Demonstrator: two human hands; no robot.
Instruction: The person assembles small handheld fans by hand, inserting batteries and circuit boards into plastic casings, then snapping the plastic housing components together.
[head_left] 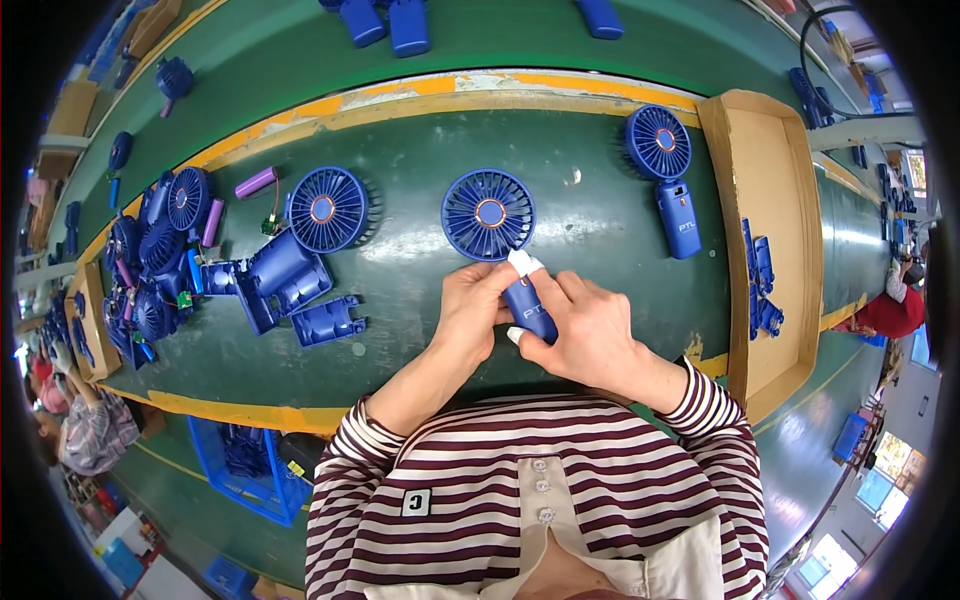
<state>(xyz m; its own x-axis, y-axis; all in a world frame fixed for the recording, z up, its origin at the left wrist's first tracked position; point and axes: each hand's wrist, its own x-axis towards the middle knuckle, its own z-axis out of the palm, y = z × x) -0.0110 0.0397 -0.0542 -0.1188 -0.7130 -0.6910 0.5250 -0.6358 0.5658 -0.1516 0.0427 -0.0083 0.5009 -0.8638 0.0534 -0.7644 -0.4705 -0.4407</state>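
Note:
A blue handheld fan [489, 214] lies in front of me, its round head pointing away and its handle between my hands. My left hand [468, 312] is closed around the left side of the handle. On the right, my right hand [583, 325] presses the handle, with white covers on the thumb and a fingertip. To the left rests an opened fan [327, 209] with bare handle shells [285, 279], a small green circuit board [270, 226] and a purple battery cell [256, 182]. Another blue fan [661, 144] with its handle on lies at the right.
At the far left is a heap of blue fan parts [162, 245] with cells and wires. A cardboard tray [783, 360] at the right holds several blue shell pieces. Beyond the yellow edge strip [420, 98], more blue pieces lie on a green belt [500, 40]. A blue crate [285, 485] stands below the table.

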